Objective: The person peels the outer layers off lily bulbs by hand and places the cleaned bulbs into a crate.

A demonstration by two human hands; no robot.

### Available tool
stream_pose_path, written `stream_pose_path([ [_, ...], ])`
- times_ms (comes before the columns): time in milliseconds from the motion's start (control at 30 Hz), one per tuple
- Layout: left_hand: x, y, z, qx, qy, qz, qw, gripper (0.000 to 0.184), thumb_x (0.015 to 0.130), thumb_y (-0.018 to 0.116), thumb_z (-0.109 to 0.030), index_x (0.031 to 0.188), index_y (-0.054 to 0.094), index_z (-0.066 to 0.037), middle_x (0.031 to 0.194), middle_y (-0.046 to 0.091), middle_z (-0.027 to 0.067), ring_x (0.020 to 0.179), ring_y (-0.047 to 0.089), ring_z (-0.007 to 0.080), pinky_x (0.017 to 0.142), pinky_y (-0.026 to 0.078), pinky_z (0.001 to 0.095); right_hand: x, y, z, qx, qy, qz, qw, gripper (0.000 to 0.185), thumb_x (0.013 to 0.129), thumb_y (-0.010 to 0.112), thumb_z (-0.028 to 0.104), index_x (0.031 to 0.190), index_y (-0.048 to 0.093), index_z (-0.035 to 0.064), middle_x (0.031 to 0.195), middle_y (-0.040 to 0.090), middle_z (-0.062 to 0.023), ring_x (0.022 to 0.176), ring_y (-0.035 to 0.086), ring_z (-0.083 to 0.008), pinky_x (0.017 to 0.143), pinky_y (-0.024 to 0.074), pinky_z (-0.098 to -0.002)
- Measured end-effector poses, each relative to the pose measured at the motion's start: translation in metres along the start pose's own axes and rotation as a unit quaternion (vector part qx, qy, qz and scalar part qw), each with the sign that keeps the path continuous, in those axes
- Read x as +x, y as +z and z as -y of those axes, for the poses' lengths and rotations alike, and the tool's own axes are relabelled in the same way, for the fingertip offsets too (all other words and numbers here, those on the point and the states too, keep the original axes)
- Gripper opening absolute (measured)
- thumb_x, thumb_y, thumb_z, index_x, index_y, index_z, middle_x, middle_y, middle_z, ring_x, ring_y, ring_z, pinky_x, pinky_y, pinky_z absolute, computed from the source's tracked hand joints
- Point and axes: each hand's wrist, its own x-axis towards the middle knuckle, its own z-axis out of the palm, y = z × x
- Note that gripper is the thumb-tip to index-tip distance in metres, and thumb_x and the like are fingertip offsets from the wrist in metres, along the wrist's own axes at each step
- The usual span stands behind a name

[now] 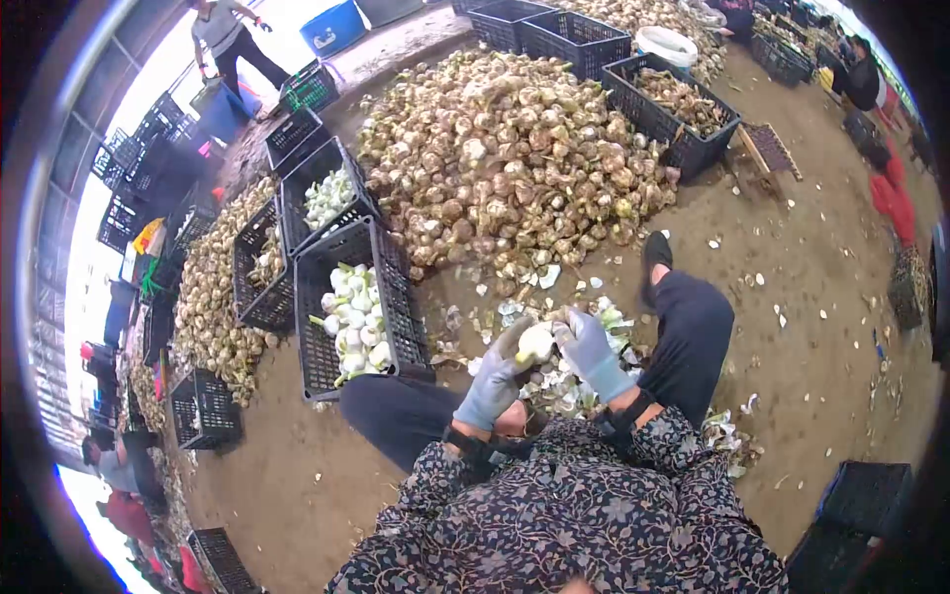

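A white bulb with a short greenish stem (535, 343) is held between my two gloved hands, above the lap. My left hand (498, 373), in a grey glove, has its fingers closed round the bulb's left side. My right hand (591, 352), gloved alike, pinches at the bulb's right side. Below them, white peelings (567, 392) lie on the ground between my legs. Left of my hands, a black crate (403, 312) holds peeled white bulbs (354, 322). Ahead rises a large pile of unpeeled bulbs (505, 148).
More black crates (262, 267) stand at the left, beside another bulb pile (213, 297). A crate of dry stalks (683, 104) is behind the main pile. One person (230, 40) stands at the upper left; others sit along both sides. Stacked crates (861, 505) are at the lower right.
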Motion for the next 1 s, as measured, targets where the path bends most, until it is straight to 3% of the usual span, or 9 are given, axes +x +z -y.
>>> stream_pose_path([
  [67,0.003,0.015,0.001,0.073,0.083,-0.074,0.991,0.058,0.086,0.065,-0.021,0.134,0.041,-0.001,0.113,0.058,0.008,0.088,0.06,0.0153,0.067,0.049,0.0252,-0.005,0.002,0.009,-0.128,-0.176,-0.083,0.973,0.012,0.084,0.057,0.009,0.093,0.062,0.0012,0.078,0.063,-0.0164,0.071,0.062,-0.0286,0.063,0.0469,-0.0334],
  [133,0.011,0.0,0.009,0.019,0.062,-0.111,0.992,0.053,0.09,0.06,-0.028,0.133,0.042,-0.002,0.106,0.06,0.0063,0.083,0.06,0.0142,0.066,0.048,0.0238,-0.009,0.004,0.015,-0.204,-0.27,-0.104,0.935,0.012,0.084,0.057,0.009,0.092,0.062,0.0021,0.083,0.062,-0.0179,0.073,0.063,-0.0289,0.064,0.048,-0.0346],
  [200,0.012,-0.011,0.012,-0.048,0.012,-0.145,0.988,0.048,0.094,0.053,-0.031,0.132,0.044,-0.003,0.101,0.061,0.0056,0.079,0.06,0.0132,0.064,0.047,0.0236,-0.017,0.01,0.014,-0.137,-0.241,-0.028,0.96,0.016,0.081,0.06,0.013,0.094,0.061,0.004,0.088,0.064,-0.016,0.081,0.062,-0.0353,0.072,0.0497,-0.0395],
  [267,0.009,-0.01,0.01,-0.049,0.013,-0.134,0.99,0.047,0.095,0.051,-0.032,0.132,0.045,-0.004,0.101,0.062,0.006,0.079,0.06,0.0146,0.066,0.049,0.0261,-0.014,0.009,0.007,-0.016,-0.119,0.004,0.993,0.012,0.086,0.057,0.013,0.092,0.061,0.0039,0.086,0.065,-0.0124,0.078,0.064,-0.0271,0.07,0.0512,-0.0353],
  [333,0.007,-0.001,0.001,-0.047,0.014,-0.104,0.993,0.045,0.096,0.047,-0.033,0.132,0.048,-0.006,0.1,0.063,0.0068,0.08,0.061,0.0175,0.07,0.052,0.0311,-0.001,-0.003,-0.001,0.384,0.128,0.027,0.914,0.013,0.091,0.053,0.014,0.091,0.061,0.004,0.087,0.065,-0.0076,0.079,0.064,-0.0181,0.069,0.0521,-0.0303],
  [633,0.017,-0.036,0.001,-0.114,0.02,-0.165,0.979,0.043,0.095,0.045,-0.037,0.129,0.049,-0.011,0.119,0.058,0.0171,0.106,0.058,0.0327,0.086,0.05,0.0427,-0.004,-0.051,0.074,0.486,0.063,0.04,0.871,0.019,0.093,0.052,0.016,0.105,0.056,0.0012,0.091,0.065,-0.0086,0.075,0.065,-0.018,0.07,0.0545,-0.0295],
  [700,0.013,-0.035,-0.005,-0.193,0.014,-0.171,0.966,0.045,0.095,0.044,-0.042,0.126,0.051,-0.011,0.118,0.058,0.0181,0.106,0.058,0.0338,0.086,0.049,0.0435,0.006,-0.075,0.07,0.146,0.05,0.169,0.973,0.033,0.085,0.064,0.033,0.096,0.061,0.0015,0.088,0.066,-0.0107,0.079,0.066,-0.0218,0.07,0.0524,-0.0338],
  [767,0.012,-0.033,-0.014,-0.278,-0.01,-0.198,0.94,0.053,0.094,0.041,-0.054,0.122,0.051,-0.01,0.118,0.057,0.0206,0.109,0.056,0.0369,0.089,0.049,0.0457,0.007,-0.074,0.073,-0.306,-0.083,0.156,0.935,0.044,0.072,0.073,0.045,0.089,0.065,0.0058,0.086,0.064,-0.0133,0.079,0.065,-0.0278,0.07,0.0496,-0.037],
  [1000,0.025,-0.033,-0.004,-0.209,0.045,-0.225,0.95,0.069,0.092,0.034,-0.062,0.121,0.049,-0.002,0.11,0.061,0.0193,0.105,0.059,0.0344,0.088,0.049,0.0472,-0.004,0.011,0.066,-0.171,-0.163,0.056,0.97,0.023,0.076,0.071,0.029,0.09,0.066,0.0107,0.088,0.064,-0.013,0.081,0.062,-0.0321,0.07,0.0494,-0.0406],
])
